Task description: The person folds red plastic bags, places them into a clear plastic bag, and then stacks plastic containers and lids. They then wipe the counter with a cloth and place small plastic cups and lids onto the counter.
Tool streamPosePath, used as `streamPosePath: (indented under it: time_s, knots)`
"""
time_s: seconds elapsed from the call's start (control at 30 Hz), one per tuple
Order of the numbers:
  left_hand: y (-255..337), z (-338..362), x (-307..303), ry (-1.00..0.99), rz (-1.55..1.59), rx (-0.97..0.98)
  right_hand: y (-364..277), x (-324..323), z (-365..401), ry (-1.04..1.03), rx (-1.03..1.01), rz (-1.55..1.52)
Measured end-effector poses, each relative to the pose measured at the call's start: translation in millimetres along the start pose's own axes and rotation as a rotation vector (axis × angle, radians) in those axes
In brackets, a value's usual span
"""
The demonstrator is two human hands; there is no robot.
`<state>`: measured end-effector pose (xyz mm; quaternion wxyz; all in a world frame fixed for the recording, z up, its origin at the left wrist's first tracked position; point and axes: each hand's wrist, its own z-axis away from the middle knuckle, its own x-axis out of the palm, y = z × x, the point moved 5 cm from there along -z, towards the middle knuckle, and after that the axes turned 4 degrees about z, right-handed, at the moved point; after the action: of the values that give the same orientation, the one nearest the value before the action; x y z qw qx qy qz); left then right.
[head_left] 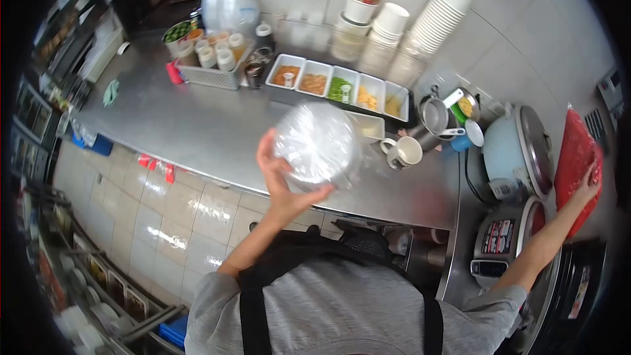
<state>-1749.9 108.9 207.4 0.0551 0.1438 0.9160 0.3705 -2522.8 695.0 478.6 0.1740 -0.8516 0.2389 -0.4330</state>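
Observation:
My left hand grips a round container wrapped in clear, shiny plastic, thumb and fingers spread around its near side. It is held over the front part of the steel counter; what is inside cannot be made out. Out to the far right, my right hand is closed on a red plastic bag that hangs beside the rice cookers. Beyond the wrapped container stands a row of white topping trays, holding chopped green onion and other foods. A white mug is to its right.
Stacked paper cups stand along the wall. A basket of squeeze bottles is at the back left. Pots with handles and a blue cup crowd the right corner, next to a light-blue rice cooker and a second cooker.

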Motion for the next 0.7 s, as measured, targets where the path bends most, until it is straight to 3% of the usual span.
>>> streamPosePath:
  time_s: [0.13,0.23,0.33,0.43,0.47,0.5,0.57,0.67,0.7]
  knots:
    - [-20.5,-42.5,-51.2,0.112,-0.305,0.020,11.2,103.7,23.6,0.097,-0.255,0.333]
    - [-56.9,-63.3,-65.1,0.153,-0.378,0.070,45.0,227.3,92.5,-0.024,-0.286,0.443]
    - [-109.4,-59.9,-73.6,0.068,-0.379,0.077,74.3,358.7,178.8,-0.210,-0.280,0.488]
    - [-101.6,-65.5,-87.1,-0.130,-0.442,0.062,92.9,478.5,271.7,-0.381,-0.274,0.473]
    - [-92.5,-60.9,-93.5,-0.217,-0.626,-0.018,101.1,508.4,295.2,-0.434,-0.246,0.442]
    - [-84.2,-55.0,-107.4,-0.256,-0.612,-0.052,109.5,535.6,319.2,-0.462,-0.204,0.340]
    - [-75.0,-42.0,-137.5,-0.332,-0.586,-0.117,130.4,571.3,330.6,-0.709,-0.008,0.167]
    - [-78.3,4.1,-209.3,-0.445,-0.291,-0.343,190.4,635.8,354.5,-0.935,0.382,-0.119]
    - [-79.2,25.6,-234.9,-0.488,-0.262,-0.422,219.9,675.1,384.0,-0.943,0.339,-0.053]
